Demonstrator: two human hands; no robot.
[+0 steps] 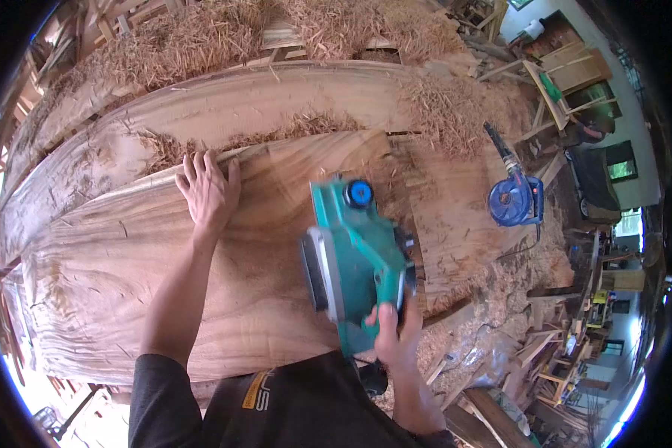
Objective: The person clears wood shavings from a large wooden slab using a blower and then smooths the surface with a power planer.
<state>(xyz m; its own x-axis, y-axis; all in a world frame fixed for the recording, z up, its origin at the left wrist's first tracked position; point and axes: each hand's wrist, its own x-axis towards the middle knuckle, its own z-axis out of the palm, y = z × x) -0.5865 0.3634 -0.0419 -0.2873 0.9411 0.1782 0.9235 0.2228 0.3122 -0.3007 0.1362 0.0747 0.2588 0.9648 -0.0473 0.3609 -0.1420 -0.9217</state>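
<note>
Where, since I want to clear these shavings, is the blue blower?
The blue blower lies at the right of the head view, on shaving-strewn wood, just right of the green planer gripped by the right hand.

The person wears a black shirt (299, 407) with short sleeves (160, 396). It has a yellow and white mark (257, 392).

The green planer (355, 254) looks smeary, so its small parts cannot be made out. The right hand (396, 336) hides its back handle. The planer covers part of the big plank (89, 284). Piles of shavings (194, 37) hide the boards (280, 36) up top. The shop things (597, 299) far right are too tiny to tell.
</note>
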